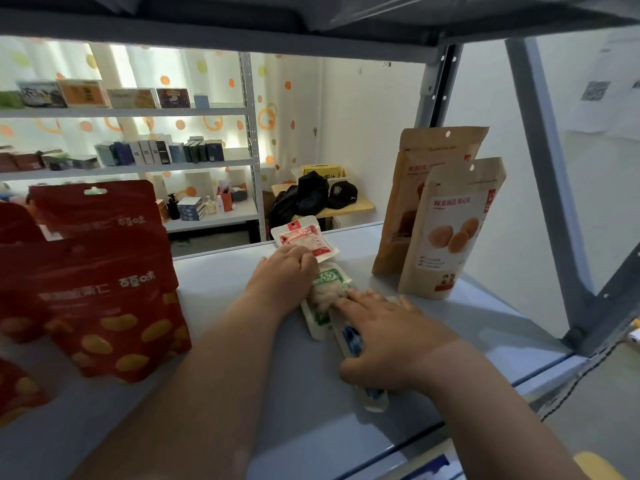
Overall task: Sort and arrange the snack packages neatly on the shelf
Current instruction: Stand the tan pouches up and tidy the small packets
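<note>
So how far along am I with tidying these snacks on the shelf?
Done: red bags stand grouped at left, two brown pouches stand upright at right. In hand: left hand touches the green packet, and right hand presses the blue packet. Left: those and the red-labelled packet lie flat on the shelf, not yet placed.

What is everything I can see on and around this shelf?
red pouches: at least four, red with yellow print, standing left
tan pouches: two, kraft brown, standing right
red packet: one, red-white, flat, farthest back
green packet: one, green-white, flat, middle
blue packet: one, blue-white, flat, nearest
shelf: one, pale grey-blue
far rack: one, white, holding boxes
black cap: one, on background table
left hand: fingers curled, at red and green packets
right hand: flat on blue packet
</note>
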`<state>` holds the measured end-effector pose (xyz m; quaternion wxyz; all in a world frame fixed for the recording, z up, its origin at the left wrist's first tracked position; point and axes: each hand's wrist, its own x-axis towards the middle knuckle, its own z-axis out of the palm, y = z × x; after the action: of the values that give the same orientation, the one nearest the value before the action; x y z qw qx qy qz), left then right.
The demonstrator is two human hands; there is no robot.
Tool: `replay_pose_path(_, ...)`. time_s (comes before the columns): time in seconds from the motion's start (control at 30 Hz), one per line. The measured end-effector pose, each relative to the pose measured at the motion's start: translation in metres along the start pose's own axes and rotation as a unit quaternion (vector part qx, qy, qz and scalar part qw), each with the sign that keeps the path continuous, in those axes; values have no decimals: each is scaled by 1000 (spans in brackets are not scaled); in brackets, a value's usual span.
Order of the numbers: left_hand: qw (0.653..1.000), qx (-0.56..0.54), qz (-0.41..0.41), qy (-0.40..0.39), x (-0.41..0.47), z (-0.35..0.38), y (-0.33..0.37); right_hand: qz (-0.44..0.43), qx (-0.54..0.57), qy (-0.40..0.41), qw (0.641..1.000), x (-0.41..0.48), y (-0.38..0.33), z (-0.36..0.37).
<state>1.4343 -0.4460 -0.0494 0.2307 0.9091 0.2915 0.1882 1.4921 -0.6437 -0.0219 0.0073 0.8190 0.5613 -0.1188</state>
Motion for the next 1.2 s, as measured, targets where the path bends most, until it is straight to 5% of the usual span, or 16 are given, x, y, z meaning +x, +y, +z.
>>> replay_pose_path(0.37,1000,22,-5,-6,2,7,-5,-21,76,24,997,-11,11,-5)
replay_pose_path(0.53,986,88,119,82,-4,0,1,33,163,132,977,-35,23,0)
replay_pose_path(0.67,983,107,144,38,-6,-1,5,33,160,94,982,-51,23,15)
replay_pose_path(1.2,981,86,168,53,-11,5,12,-22,117,165,979,-63,11,28)
